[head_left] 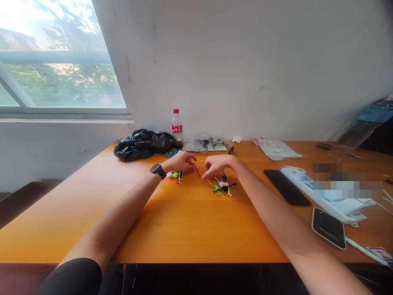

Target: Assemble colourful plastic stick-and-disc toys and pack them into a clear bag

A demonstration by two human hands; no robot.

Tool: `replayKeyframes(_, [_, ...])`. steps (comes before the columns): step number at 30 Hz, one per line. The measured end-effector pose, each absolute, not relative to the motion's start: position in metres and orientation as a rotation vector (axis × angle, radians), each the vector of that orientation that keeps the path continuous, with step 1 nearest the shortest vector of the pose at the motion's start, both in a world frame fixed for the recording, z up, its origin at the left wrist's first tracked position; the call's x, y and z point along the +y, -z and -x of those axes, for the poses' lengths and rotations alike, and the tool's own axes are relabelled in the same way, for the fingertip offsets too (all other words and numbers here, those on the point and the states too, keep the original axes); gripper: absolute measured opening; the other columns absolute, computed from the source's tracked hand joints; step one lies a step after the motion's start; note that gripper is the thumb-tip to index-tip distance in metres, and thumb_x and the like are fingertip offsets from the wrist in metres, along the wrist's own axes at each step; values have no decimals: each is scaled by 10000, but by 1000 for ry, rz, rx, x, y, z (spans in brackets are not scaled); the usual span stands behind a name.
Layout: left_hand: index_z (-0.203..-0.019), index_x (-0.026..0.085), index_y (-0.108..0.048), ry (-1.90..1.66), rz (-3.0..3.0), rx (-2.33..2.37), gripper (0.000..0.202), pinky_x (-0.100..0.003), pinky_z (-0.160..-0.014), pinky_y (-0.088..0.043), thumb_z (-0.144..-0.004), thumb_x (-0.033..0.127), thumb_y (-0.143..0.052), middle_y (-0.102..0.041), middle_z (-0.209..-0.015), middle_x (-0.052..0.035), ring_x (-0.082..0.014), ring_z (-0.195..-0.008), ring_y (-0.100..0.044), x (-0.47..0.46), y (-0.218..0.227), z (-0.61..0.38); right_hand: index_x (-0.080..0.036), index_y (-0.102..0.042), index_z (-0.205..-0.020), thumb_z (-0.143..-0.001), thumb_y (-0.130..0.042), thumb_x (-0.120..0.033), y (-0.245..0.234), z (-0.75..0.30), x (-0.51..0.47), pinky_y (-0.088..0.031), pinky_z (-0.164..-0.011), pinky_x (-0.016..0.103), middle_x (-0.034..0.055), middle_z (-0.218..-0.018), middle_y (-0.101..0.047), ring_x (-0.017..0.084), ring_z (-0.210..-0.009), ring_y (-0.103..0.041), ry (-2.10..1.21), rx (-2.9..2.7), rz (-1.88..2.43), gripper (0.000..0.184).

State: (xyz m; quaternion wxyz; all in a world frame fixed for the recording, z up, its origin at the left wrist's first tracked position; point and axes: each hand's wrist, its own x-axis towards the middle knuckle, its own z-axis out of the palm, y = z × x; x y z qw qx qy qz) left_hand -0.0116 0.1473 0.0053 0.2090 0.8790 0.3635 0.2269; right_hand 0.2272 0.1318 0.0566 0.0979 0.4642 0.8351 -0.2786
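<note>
1. Head view: by the left hand point(185, 161), a red stick point(197, 170) is held in part-closed fingers.
2. The right hand point(217, 163) is half curled; whether anything is gripped cannot be told.
3. Near it, a coloured pile point(225, 188) is laid on the table point(184, 229).

This looks like a plain indoor room set up for desk work, most like a small office, though a home study cannot be ruled out. A wide wooden table point(184, 233) stands against a pale, scuffed wall point(230, 69). With twelve o'clock straight ahead, a large window point(70, 32) shows trees point(95, 84) at eleven, a drink bottle point(177, 129) sits near twelve, and a phone point(329, 228) and white cable point(360, 247) lie around two.
</note>
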Motion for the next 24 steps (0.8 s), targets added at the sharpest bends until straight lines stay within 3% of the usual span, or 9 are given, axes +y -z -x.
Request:
replayKeyframes(3, [-904, 165, -821, -605, -2507, 1034, 242, -250, -680, -462, -804, 383, -798, -809, -872, -56, -183, -759, -702, 149, -4, 13, -152, -788, -726, -633, -905, -611, -66, -232, 125, -343, -564, 270, 55, -739, -751, 163, -664, -613, 764, 2256, -1183, 483])
replayKeyframes(9, [-876, 178, -796, -681, -2412, 1004, 244, -248, -705, -478, -776, 398, -833, -812, -889, -39, -185, -813, -714, 148, 5, 6, -138, -751, -700, -467, -970, -586, -59, -224, 121, -393, -578, 259, 54, -718, -738, 174, -642, -662, 913, 2120, -1162, 551])
replayKeyframes(13, [-854, 174, -744, -711, -2337, 967, 306, -241, -684, -485, -747, 433, -867, -813, -892, -39, -181, -798, -723, 145, 8, 1, -129, -768, -729, -556, -932, -571, -56, -219, 121, -368, -555, 256, 66, -754, -756, 158, -621, -646, 878, 2140, -1185, 502])
replayKeyframes(16, [-873, 177, -730, -705, -2330, 953, 325, -244, -721, -493, -727, 422, -885, -808, -921, -38, -187, -845, -726, 144, 9, 1, -136, -769, -733, -615, -897, -479, -57, -214, 119, -356, -548, 260, 62, -778, -771, 154, -634, -633, 804, 2198, -1222, 385])
replayKeyframes(24, [-850, 194, -781, -647, -2441, 1013, 340, -261, -708, -450, -741, 505, -867, -777, -877, -31, -176, -801, -648, 149, 7, 9, -148, -720, -650, -655, -761, -299, -56, -212, 116, -333, -536, 263, 41, -707, -747, 149, -631, -583, 822, 2295, -1270, 157])
